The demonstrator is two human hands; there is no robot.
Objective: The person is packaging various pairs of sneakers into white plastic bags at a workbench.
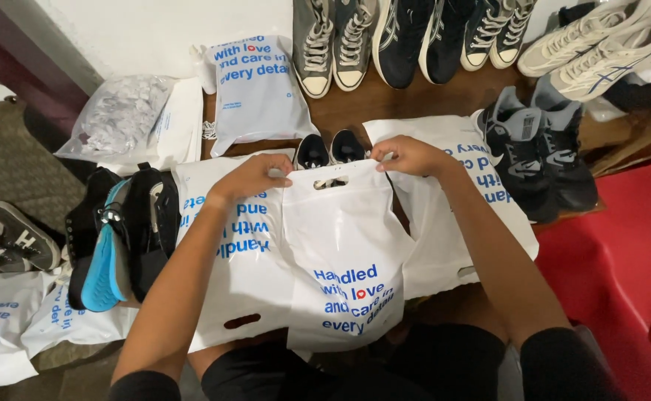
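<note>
Bag [344, 245] lies lengthwise, handle end away, pinched by left hand [255, 177] and right hand [408, 154]

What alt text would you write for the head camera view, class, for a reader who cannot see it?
Seen from above, a person's left hand and right hand grip the top edge of a white plastic carrier bag with blue lettering, with the toes of a pair of dark shoes showing just beyond it. More white bags and shoes lie around it.

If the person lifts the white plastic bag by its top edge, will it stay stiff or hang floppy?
Probably floppy: the white plastic bag is thin film that creases where the left hand and right hand pinch it. It looks light when empty, but the dark shoes at its mouth would likely make it sag.
</note>
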